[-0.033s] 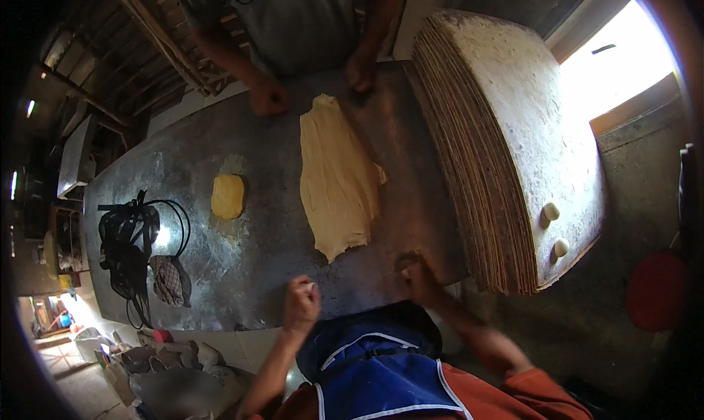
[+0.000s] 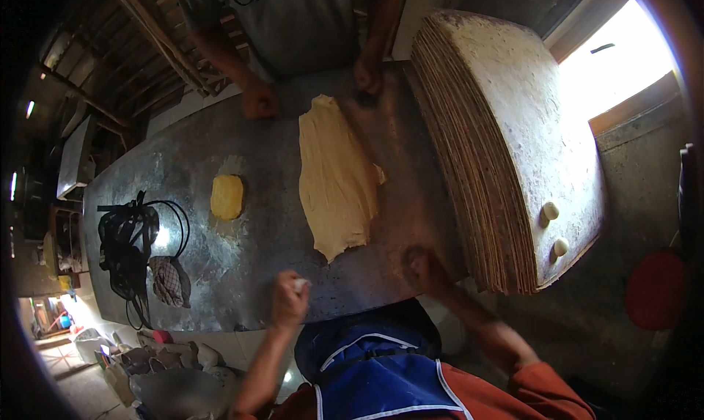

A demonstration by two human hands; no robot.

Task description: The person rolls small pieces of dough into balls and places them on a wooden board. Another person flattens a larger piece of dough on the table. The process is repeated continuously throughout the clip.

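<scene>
My left hand (image 2: 290, 301) is closed at the table's near edge, with a small whitish bit (image 2: 299, 284) of unclear kind showing at its fingers. Farther right, my right hand (image 2: 421, 267) is curled low over the tabletop, dark and slightly blurred; whatever it may hold is hidden. Beyond and between my hands lies a long, flattened sheet of pale dough (image 2: 337, 182), untouched by either. To its left sits a yellow block of fat or dough (image 2: 227, 197) on a greasy patch.
Across the metal table (image 2: 264, 244), a person in a grey shirt rests closed hands (image 2: 259, 102) near the dough. Black straps (image 2: 128, 237) and a checked cloth (image 2: 168, 281) lie at left. A tall stack of boards (image 2: 477, 156), topped by two small pale lumps (image 2: 550, 211), stands right.
My left hand has shifted slightly left, and the whitish bit shows more. My right hand has moved a little to the right. The other person's hands have shifted slightly.
</scene>
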